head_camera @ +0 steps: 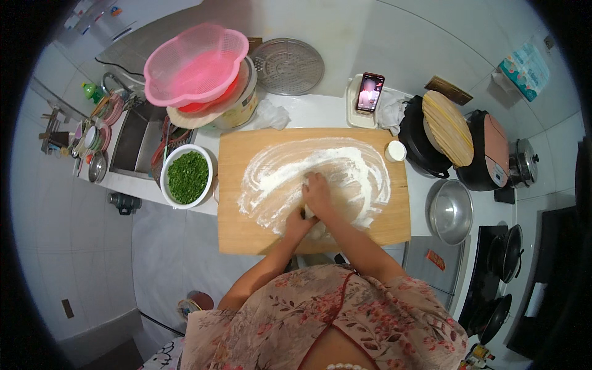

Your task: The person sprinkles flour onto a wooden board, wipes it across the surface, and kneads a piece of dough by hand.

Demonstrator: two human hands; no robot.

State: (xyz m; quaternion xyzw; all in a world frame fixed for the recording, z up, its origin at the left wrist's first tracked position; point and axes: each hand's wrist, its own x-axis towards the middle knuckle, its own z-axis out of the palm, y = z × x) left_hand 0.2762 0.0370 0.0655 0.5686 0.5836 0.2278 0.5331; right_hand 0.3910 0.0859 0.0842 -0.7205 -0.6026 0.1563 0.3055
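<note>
A pale piece of dough (309, 211) lies between my two hands on a large wooden board (236, 231). My right hand (317, 194) bends over the dough's far part, and its fingers cover most of it. Closer to my body, my left hand (298, 223) grips the near part from the left side. How long the dough is cannot be seen under the hands. White flour (319, 157) is spread over the board in a wide smeared arc, thickest beyond and to the right of my hands.
Left of the board stands a white bowl of chopped greens (188, 177). Behind are a pink plastic basket (196, 64) and a propped phone (370, 92). A white cup (395, 151) rests on the board's right corner; a steel bowl (451, 212) and a black pot (416, 138) stand right.
</note>
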